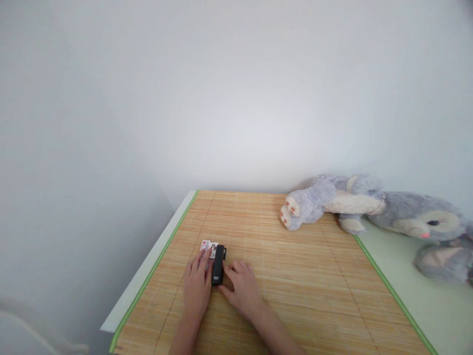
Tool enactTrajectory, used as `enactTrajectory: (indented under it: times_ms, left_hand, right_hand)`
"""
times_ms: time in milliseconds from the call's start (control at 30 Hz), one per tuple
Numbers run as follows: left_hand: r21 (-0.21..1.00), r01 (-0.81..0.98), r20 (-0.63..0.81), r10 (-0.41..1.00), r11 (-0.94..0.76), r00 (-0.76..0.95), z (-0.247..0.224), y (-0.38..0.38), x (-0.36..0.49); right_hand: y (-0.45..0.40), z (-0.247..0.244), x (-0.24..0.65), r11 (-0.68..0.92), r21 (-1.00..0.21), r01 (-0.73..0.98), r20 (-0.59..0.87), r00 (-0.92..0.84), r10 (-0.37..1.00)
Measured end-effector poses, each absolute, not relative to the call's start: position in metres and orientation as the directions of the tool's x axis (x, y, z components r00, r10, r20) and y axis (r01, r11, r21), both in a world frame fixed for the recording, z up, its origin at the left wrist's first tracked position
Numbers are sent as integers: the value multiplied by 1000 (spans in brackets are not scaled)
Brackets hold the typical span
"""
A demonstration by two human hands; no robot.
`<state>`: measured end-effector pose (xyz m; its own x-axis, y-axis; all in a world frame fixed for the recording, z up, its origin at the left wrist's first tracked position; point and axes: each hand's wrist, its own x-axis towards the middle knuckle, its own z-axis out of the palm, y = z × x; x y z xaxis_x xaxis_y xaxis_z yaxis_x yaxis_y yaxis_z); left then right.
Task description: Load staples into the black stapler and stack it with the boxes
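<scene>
A black stapler (218, 266) lies lengthwise on the bamboo mat, pointing away from me. Right beside it on the left is a flat white-and-pink printed packet (205, 244), partly hidden beneath my fingers. My left hand (197, 281) rests over this packet with its fingers stretched forward, close along the stapler's left side. From the right, my right hand (242, 288) reaches in, its thumb near the stapler's near end and its index finger against the side. A small dark part (225, 253) shows at the stapler's far right; what it is I cannot make out.
The bamboo mat (288, 266) with green edging covers most of the table. A grey plush toy (351, 202) lies on its side across the back right, partly over the mat. A pale wall (236, 98) stands behind. Something whitish (33, 328) shows at lower left.
</scene>
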<state>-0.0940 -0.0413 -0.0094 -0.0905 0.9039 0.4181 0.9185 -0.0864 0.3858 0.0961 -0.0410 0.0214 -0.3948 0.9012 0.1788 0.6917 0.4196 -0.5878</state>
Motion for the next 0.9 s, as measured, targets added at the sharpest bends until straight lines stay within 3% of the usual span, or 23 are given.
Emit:
enactTrajectory:
  times_ms: [900]
  left_hand:
    - [416, 905, 412, 905, -82, -108, -11, -32, -98]
  right_hand:
    - [-37, 17, 87, 331, -593, 734, 155, -300, 941]
